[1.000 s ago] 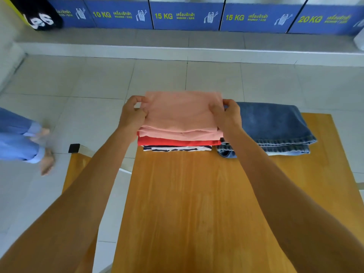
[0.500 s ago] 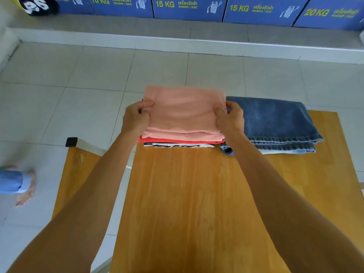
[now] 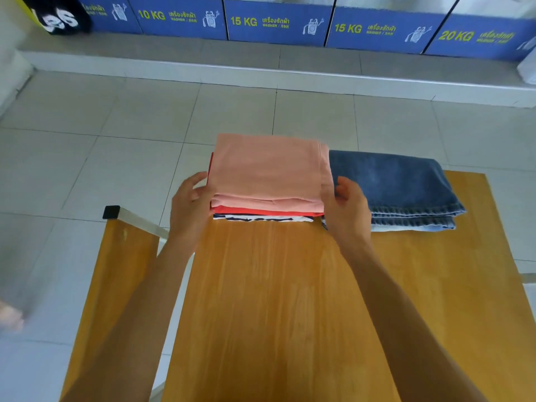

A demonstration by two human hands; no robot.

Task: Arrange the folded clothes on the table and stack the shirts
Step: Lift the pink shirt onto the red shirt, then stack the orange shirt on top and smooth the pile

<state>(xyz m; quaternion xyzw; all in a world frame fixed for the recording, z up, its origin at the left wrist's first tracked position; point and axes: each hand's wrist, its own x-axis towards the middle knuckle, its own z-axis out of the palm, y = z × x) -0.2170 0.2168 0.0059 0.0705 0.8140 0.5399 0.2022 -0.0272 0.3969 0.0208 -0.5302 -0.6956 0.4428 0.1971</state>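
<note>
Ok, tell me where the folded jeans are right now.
In the head view, the folded jeans lie at the table's far right, beside the shirt stack and just behind the right hand.

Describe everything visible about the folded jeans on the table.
The folded jeans are blue denim, folded flat into several layers, with stitched hems and a paler, faded layer showing along the near edge. They lie on the far right part of the wooden table, hard against the right side of the shirt stack. The right hand covers their near-left corner, open, fingers at the stack's side; whether it touches the denim cannot be told.
</note>
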